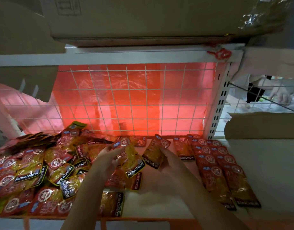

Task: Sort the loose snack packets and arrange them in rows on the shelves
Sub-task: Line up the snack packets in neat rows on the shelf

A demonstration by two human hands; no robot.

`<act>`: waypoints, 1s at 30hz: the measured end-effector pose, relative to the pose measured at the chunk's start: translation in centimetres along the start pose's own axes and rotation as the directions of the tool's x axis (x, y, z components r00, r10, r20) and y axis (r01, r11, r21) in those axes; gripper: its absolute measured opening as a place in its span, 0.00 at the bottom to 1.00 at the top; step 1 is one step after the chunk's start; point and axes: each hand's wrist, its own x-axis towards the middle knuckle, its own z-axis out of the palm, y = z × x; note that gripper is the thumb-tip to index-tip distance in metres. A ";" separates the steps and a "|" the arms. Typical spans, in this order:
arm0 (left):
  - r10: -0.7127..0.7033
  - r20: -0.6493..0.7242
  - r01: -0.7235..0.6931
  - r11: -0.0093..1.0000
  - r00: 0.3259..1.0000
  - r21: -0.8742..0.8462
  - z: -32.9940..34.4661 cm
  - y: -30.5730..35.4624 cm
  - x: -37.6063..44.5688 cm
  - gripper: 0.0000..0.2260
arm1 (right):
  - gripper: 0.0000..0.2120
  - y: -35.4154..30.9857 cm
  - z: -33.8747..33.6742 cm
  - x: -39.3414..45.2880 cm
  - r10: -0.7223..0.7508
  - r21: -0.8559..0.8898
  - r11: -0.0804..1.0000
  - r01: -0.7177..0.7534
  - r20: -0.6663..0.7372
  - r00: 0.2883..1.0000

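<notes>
Head view, done: two rows (224, 168) right of my loose pile (35, 171).
Left: most packets.
Hands: left hand (106, 161) and right hand (167, 161) each closed on one packet (131, 161), (155, 155).

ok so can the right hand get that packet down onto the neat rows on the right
Probably yes: the right hand holds a packet just left of the rows, with bare shelf between and nothing blocking.

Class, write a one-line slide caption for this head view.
Left hand and right hand each hold a packet between a loose pile and neat rows.
</notes>
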 end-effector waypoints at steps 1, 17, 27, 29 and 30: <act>-0.007 0.006 0.007 1.000 1.000 0.001 0.2 0.0 0.1 0.16 | 0.06 -0.2 -0.2 0.0 -0.027 0.005 1.000 0.027 0.016 0.999; -0.083 0.144 0.059 0.984 0.986 0.166 7.2 -3.3 4.3 0.09 | 0.22 -4.7 -6.7 -5.2 -0.218 -0.541 0.818 0.197 0.027 0.976; -0.128 0.174 0.032 0.883 0.976 0.469 13.8 -6.7 6.4 0.04 | 0.10 -8.3 -9.3 -8.3 -0.209 -0.824 0.557 0.102 -0.020 0.978; -0.131 0.178 0.028 0.871 0.975 0.491 14.9 -7.0 6.7 0.04 | 0.05 -8.7 -8.9 -8.7 -0.220 -0.836 0.541 0.088 -0.039 0.975; -0.135 0.177 0.030 0.868 0.975 0.496 15.3 -7.1 6.9 0.04 | 0.08 -9.0 -8.7 -8.7 -0.233 -0.866 0.494 0.080 -0.043 0.972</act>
